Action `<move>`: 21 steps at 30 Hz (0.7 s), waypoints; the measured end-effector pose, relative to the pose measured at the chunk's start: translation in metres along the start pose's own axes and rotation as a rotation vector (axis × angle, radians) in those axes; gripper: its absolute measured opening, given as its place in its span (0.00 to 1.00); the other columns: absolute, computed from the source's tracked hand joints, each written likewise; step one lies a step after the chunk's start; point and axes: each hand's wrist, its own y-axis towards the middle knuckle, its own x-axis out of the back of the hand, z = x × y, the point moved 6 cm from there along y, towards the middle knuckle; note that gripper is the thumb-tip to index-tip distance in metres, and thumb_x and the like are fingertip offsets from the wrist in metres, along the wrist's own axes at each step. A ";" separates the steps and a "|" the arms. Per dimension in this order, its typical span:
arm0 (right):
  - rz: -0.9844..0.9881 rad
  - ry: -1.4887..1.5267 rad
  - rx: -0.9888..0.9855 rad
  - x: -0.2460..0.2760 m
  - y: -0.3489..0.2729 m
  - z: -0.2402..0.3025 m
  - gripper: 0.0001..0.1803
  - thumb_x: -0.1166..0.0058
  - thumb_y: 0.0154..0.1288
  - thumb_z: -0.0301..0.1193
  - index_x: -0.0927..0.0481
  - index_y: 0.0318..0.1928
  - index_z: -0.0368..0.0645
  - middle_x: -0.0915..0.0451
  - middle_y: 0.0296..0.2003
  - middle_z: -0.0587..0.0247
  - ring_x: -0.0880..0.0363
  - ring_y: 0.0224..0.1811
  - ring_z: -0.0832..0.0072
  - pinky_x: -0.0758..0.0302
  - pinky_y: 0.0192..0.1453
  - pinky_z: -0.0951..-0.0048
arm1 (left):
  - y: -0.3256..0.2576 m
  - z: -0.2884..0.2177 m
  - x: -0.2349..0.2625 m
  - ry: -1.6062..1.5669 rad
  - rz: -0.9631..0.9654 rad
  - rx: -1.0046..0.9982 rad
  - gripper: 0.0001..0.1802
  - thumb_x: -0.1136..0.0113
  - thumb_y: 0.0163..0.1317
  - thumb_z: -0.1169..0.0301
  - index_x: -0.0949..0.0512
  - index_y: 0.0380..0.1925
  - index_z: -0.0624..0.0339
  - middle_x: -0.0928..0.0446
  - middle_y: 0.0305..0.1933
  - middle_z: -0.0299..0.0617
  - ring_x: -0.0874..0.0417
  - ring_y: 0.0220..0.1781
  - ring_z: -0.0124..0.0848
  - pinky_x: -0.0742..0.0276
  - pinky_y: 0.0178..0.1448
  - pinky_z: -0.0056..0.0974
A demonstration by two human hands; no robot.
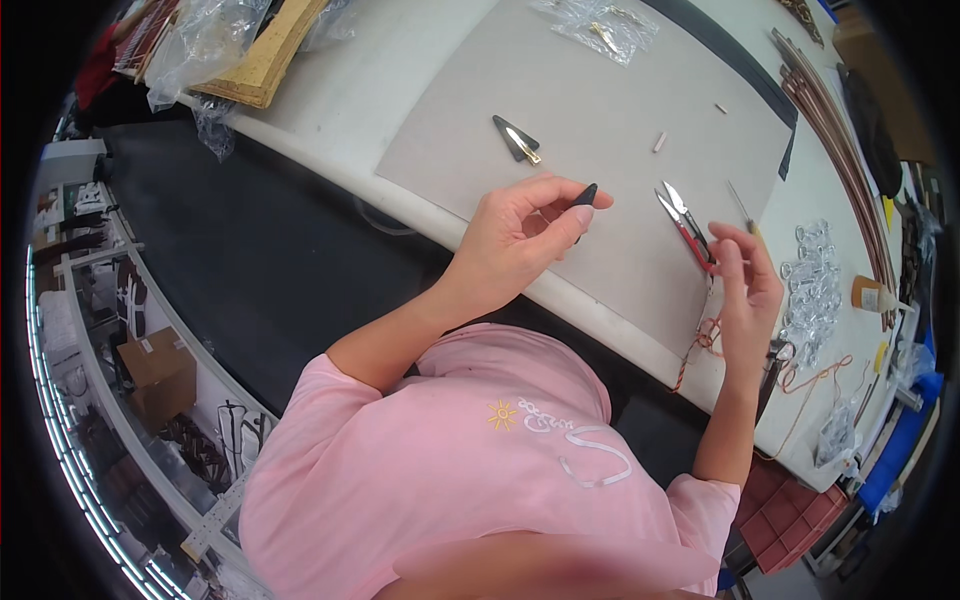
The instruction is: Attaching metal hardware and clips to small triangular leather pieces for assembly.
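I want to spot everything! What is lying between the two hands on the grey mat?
In the head view, small red-handled metal snips lie on the grey mat between the left hand, pinching a black clip, and the right hand.

- The light is bright and even, coming from overhead; the white table (350, 90) and the grey mat (600, 110) in the upper middle of the frame read clearly.
- Shadows are soft and short (a faint one lies under the left hand (515, 235)).
- Mild glare sits on the clear plastic bags (205, 40) at upper left.
- Fisheye distortion bends the table edge strongly; a black vignette rings the corners.
- The centre is sharp, while the lower left rim smears and darkens.
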 end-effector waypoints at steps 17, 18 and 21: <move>0.161 -0.121 0.219 -0.040 0.008 0.049 0.11 0.42 0.66 0.24 0.21 0.49 0.41 0.21 0.35 0.56 0.20 0.30 0.63 0.25 0.35 0.65 | -0.002 0.009 0.004 0.089 0.154 0.229 0.10 0.38 0.65 0.73 0.15 0.43 0.64 0.18 0.37 0.29 0.30 0.31 0.12 0.36 0.35 0.22; 0.205 -0.123 0.294 -0.046 0.003 0.055 0.11 0.41 0.67 0.27 0.21 0.49 0.41 0.21 0.34 0.58 0.20 0.29 0.64 0.25 0.33 0.66 | -0.001 0.010 0.005 0.096 0.148 0.214 0.09 0.38 0.65 0.73 0.15 0.43 0.64 0.20 0.35 0.27 0.32 0.31 0.12 0.37 0.34 0.22; 0.241 -0.181 0.376 -0.057 -0.004 0.053 0.11 0.37 0.67 0.34 0.19 0.45 0.42 0.21 0.32 0.62 0.21 0.26 0.68 0.28 0.28 0.69 | 0.000 0.010 0.005 0.094 0.148 0.210 0.09 0.38 0.65 0.74 0.15 0.42 0.64 0.23 0.32 0.25 0.34 0.30 0.12 0.40 0.33 0.23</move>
